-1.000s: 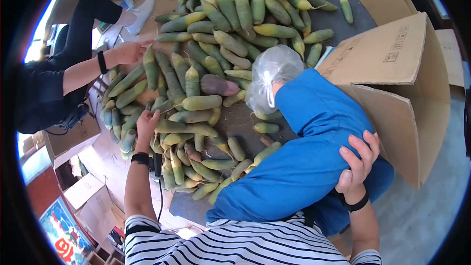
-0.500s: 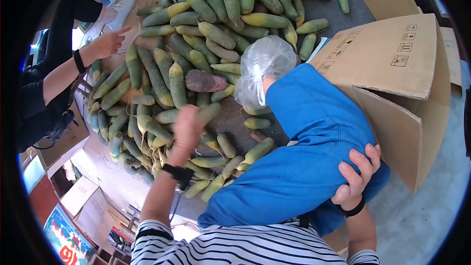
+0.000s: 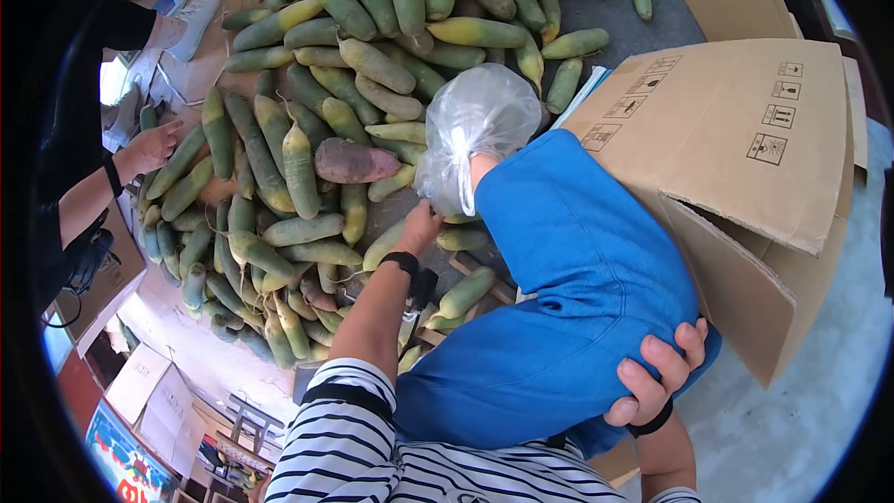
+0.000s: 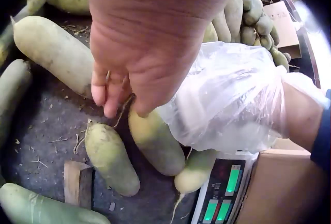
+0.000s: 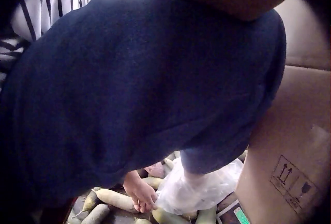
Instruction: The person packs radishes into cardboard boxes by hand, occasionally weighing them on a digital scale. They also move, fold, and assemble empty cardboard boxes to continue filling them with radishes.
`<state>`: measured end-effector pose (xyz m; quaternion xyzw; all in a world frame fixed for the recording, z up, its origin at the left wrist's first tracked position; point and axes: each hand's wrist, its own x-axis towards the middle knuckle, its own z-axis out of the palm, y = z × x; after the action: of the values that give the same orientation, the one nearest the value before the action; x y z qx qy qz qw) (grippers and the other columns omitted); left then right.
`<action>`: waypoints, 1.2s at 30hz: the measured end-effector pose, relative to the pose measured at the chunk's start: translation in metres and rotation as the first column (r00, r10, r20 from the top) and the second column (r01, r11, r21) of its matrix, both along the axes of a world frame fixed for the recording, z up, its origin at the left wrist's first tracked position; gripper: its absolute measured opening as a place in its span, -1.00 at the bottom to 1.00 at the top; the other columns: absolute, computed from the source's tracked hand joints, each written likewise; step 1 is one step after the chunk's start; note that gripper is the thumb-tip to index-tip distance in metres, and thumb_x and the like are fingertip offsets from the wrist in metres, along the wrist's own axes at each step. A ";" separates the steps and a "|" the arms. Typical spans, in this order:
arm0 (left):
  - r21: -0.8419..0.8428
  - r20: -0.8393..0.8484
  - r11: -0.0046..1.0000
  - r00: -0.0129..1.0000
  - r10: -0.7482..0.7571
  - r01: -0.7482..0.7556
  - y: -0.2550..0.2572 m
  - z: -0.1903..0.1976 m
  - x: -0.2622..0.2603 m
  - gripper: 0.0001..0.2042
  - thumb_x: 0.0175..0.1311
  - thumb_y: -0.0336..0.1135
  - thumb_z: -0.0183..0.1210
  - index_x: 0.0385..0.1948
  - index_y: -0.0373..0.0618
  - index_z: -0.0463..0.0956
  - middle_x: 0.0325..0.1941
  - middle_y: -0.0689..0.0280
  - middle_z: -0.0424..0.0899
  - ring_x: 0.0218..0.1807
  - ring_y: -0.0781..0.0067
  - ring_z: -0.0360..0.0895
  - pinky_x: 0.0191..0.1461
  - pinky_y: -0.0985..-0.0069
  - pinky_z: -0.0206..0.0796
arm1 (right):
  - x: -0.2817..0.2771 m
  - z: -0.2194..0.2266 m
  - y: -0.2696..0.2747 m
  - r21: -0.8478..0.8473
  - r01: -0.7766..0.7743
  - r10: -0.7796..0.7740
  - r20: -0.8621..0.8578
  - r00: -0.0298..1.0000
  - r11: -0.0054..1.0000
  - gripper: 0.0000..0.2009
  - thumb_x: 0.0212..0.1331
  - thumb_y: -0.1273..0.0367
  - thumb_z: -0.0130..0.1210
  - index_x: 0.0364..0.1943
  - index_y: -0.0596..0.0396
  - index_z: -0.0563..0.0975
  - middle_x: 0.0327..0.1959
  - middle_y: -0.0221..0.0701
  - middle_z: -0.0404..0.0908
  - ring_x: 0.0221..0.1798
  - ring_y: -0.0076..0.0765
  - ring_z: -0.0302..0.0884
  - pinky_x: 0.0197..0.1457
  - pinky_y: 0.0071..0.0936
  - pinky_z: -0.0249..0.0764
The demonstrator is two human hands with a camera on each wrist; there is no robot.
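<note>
In the head view my left hand (image 3: 421, 228) reaches down among green radishes, beside a foot wrapped in a clear plastic bag (image 3: 480, 126). In the left wrist view its fingers are curled, with a thin root (image 4: 124, 111) at the fingertips and thumb, right at the top of a yellow-green radish (image 4: 155, 141). Another green radish (image 4: 111, 157) lies alongside, apart from the hand. My right hand (image 3: 656, 377) rests on the blue trouser leg (image 3: 587, 251), fingers slightly bent and thumb apart, holding no object.
A big heap of radishes (image 3: 372, 0) covers the floor ahead, with one purplish radish (image 3: 356, 161) among them. An open cardboard box (image 3: 726, 121) stands at right. Near the foot is a scale (image 4: 220, 193) with green displays. Another person's hand (image 3: 154, 144) is at left.
My left hand has moved right across the heap, from the left-hand radishes to beside the bagged foot. The right hand stays on the leg. The other person's hand has drawn down and left.
</note>
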<state>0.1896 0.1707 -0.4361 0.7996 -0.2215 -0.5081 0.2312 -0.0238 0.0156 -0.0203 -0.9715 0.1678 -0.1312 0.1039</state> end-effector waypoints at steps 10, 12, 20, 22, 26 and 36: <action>0.088 -0.030 0.980 0.984 -0.177 0.179 0.010 -0.008 -0.002 -0.66 -0.04 -0.27 0.28 -0.26 -0.25 0.45 -0.16 -0.09 0.57 -0.03 -0.14 0.49 0.03 0.18 0.37 | 0.002 0.001 0.001 0.008 -0.004 0.004 0.008 1.000 1.000 -0.70 0.27 0.09 -0.36 -0.09 -0.28 0.40 0.14 -0.44 0.33 0.38 -0.10 0.09 0.46 0.12 -0.12; 0.094 0.014 0.982 0.986 -0.168 0.166 0.013 -0.003 -0.007 -0.69 -0.03 -0.29 0.26 -0.27 -0.25 0.45 -0.15 -0.10 0.56 -0.02 -0.13 0.49 0.04 0.18 0.37 | 0.002 0.001 0.001 0.011 0.000 0.000 0.005 1.000 1.000 -0.70 0.28 0.09 -0.36 -0.08 -0.28 0.40 0.14 -0.44 0.33 0.38 -0.10 0.09 0.46 0.11 -0.12; 0.111 0.156 0.975 0.966 -0.206 0.190 0.017 0.013 -0.024 -0.80 0.07 -0.35 0.11 -0.30 -0.26 0.44 -0.22 -0.09 0.58 -0.10 -0.08 0.55 -0.02 0.16 0.39 | 0.001 -0.002 0.001 0.016 -0.008 0.008 0.027 1.000 1.000 -0.70 0.27 0.08 -0.35 -0.09 -0.29 0.41 0.14 -0.46 0.33 0.39 -0.12 0.08 0.47 0.10 -0.13; 0.198 -0.212 0.978 0.977 -0.028 0.071 0.020 0.007 -0.023 -0.80 0.13 -0.35 0.06 -0.27 -0.27 0.43 -0.37 -0.07 0.62 -0.25 -0.07 0.61 -0.13 0.13 0.42 | 0.001 -0.001 0.001 0.021 -0.010 0.010 0.023 1.000 1.000 -0.70 0.27 0.08 -0.35 -0.09 -0.30 0.41 0.14 -0.46 0.33 0.39 -0.12 0.07 0.47 0.10 -0.14; 0.132 -0.088 0.990 0.996 -0.030 0.041 0.027 0.003 -0.034 -0.81 0.19 -0.34 0.02 -0.25 -0.27 0.40 -0.49 -0.05 0.62 -0.36 -0.07 0.63 -0.20 0.11 0.42 | 0.002 -0.003 0.000 0.025 -0.017 0.016 0.039 0.999 1.000 -0.70 0.26 0.08 -0.35 -0.09 -0.32 0.41 0.14 -0.48 0.33 0.39 -0.13 0.06 0.47 0.09 -0.16; 0.241 -0.197 0.970 0.980 0.003 0.046 0.030 -0.007 -0.032 -0.77 0.35 -0.30 -0.16 -0.13 -0.28 0.28 -0.38 -0.10 0.61 -0.47 -0.04 0.63 -0.42 0.19 0.49 | 0.004 0.000 0.000 0.032 -0.017 0.016 0.019 1.000 0.999 -0.70 0.27 0.07 -0.36 -0.07 -0.34 0.40 0.17 -0.49 0.30 0.41 -0.13 0.03 0.49 0.07 -0.17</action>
<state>0.1576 0.2005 -0.4428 0.7656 -0.1421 -0.6101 0.1462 -0.0198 0.0159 -0.0205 -0.9698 0.1610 -0.1365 0.1223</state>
